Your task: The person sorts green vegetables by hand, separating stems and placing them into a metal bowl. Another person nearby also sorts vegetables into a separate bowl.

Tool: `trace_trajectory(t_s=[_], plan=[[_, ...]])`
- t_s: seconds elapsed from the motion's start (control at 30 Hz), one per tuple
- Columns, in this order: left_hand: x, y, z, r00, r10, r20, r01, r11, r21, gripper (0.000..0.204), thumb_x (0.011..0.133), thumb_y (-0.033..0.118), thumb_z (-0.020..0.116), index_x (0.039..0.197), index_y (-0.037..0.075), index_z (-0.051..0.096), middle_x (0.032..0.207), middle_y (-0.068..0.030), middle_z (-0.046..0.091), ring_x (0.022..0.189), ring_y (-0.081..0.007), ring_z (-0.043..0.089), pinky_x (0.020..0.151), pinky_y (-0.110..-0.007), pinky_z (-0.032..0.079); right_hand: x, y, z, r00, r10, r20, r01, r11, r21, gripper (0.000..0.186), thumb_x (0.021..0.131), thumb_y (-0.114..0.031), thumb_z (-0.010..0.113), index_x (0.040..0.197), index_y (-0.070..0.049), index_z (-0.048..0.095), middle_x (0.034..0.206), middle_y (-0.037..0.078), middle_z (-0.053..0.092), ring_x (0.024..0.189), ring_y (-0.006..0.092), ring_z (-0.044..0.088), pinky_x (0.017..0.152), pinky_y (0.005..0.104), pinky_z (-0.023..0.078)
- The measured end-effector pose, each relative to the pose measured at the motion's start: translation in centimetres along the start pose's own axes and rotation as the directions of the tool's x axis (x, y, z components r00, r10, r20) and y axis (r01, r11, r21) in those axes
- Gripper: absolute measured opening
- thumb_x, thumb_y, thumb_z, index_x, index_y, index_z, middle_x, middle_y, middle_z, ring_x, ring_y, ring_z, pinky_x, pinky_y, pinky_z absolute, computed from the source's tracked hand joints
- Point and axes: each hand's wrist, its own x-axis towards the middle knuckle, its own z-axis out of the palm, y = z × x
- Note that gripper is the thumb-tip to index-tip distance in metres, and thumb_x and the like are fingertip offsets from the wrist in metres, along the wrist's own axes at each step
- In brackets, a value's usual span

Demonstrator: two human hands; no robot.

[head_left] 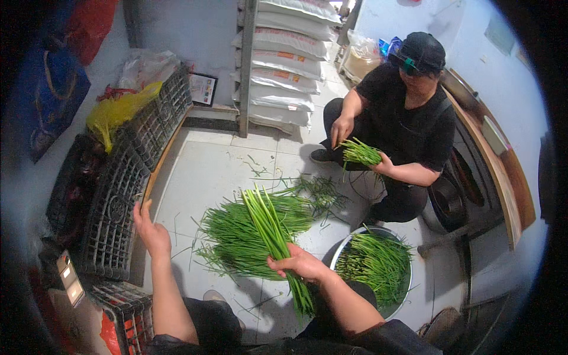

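From my remote post I have the right hand (pixel 302 263) curled around a long, slender bundle of bright green leafy stems (pixel 269 222), fingers and thumb wrapped about its lower half. The bundle slants, its pale ends pointing up and away from me, in front of a broad heap of dark green stems (pixel 234 236) on the white tiled floor (pixel 207 154); I can't tell whether bundle and heap touch. My left hand (pixel 155 235) is raised with its fingers extended and, as far as I can see, nothing gripped, just beside a black slatted plastic crate (pixel 112 216); contact there is unclear to me. Right of the heap I see a round, pale-rimmed basin (pixel 399 297) full of green stems. Beyond it crouches a co-worker in a black cap and black clothes (pixel 408 127), holding a smaller green bunch (pixel 361 154) in one hand.
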Motion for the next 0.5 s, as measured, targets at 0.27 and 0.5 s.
trace_trajectory(t_s=[0.27,0.5], plan=[[-6.4,9.4,2.0,0.424,-0.064,0.904,0.868,0.313,-0.385,0.048,0.091,0.042,0.049,0.123,0.007,0.049,0.120,-0.0096,0.054,0.107,-0.0197,0.053,0.088,-0.035,0.044,1.3,0.3,4.0,0.959,-0.082,-0.272,0.037,0.985,-0.167,0.025,0.078,-0.010,0.064,0.098,-0.004,0.049,0.076,0.003,0.056,0.061,0.0118,0.052,0.055,0.0264,0.041],[-8.1,12.3,3.3,0.360,0.078,0.930,0.932,0.008,-0.362,0.037,0.092,0.034,0.051,0.113,0.004,0.051,0.104,-0.0077,0.060,0.094,-0.0140,0.057,0.082,-0.031,0.047,3.3,2.4,5.9,0.969,-0.043,-0.244,0.004,0.988,-0.157,0.026,0.077,-0.006,0.063,0.099,-0.004,0.049,0.074,0.003,0.054,0.060,0.0134,0.053,0.053,0.0264,0.042]])
